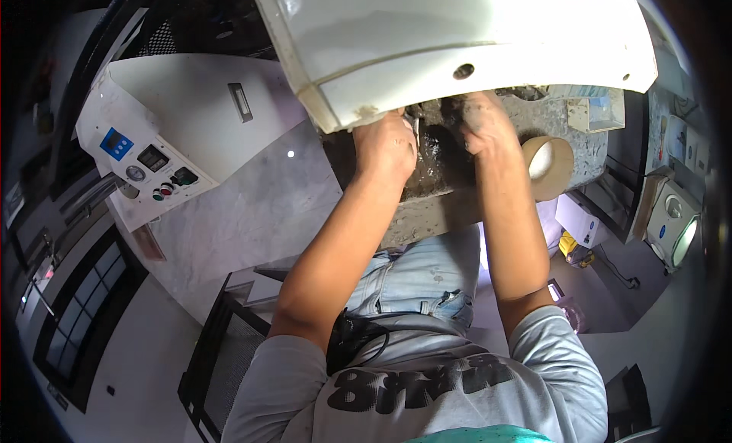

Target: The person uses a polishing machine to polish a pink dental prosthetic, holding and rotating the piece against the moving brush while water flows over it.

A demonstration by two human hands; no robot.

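Both my arms reach forward under the edge of a white machine hood [457, 62]. My left hand [386, 144] is closed at the hood's lower left part, its fingertips partly hidden by the edge. A thin pale piece [414, 123] shows by its fingers, too small to name. My right hand [486, 121] is curled at the right side of the opening, its fingers smeared with dark mud; what they hold, if anything, is hidden. Between the hands lies a wet, dark, muddy basin [442, 157]. In front of it runs a mud-coated ledge [427, 216].
Right of my right forearm stands a round tan container [550, 168] with a pale inside. Beyond it sits a small white open box [597, 111]. At left is a white control panel [149, 165] with buttons and displays. A yellow object [573, 248] lies low at right.
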